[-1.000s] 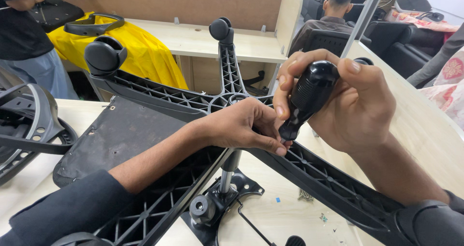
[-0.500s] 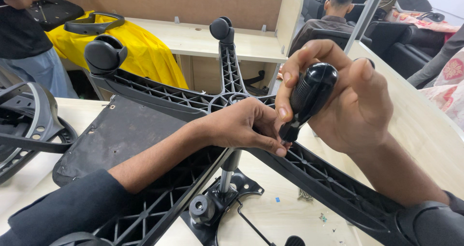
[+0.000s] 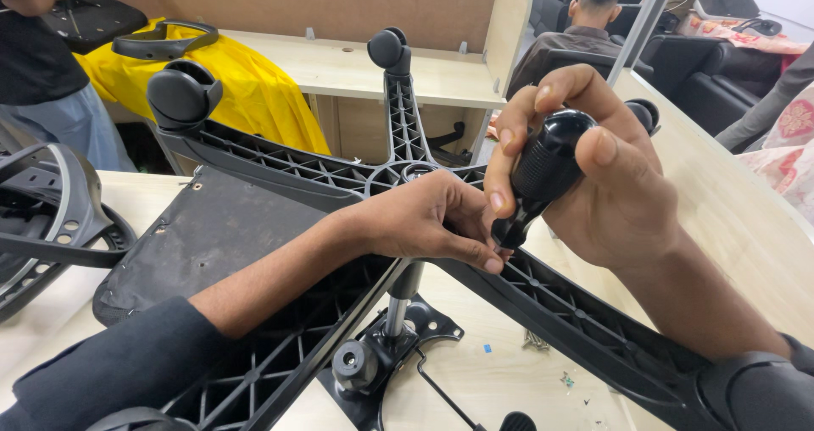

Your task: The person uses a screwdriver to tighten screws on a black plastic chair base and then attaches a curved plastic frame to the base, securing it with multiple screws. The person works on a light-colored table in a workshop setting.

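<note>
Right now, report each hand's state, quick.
Left hand: fingers pinched shut at the tip of the screwdriver; what they pinch is hidden.
Right hand: closed around the screwdriver's black handle, over the chair base.

No packages, labels, signs or screens can be made out anywhere on the table, the wooden desk behind it, or among the chair parts
</note>
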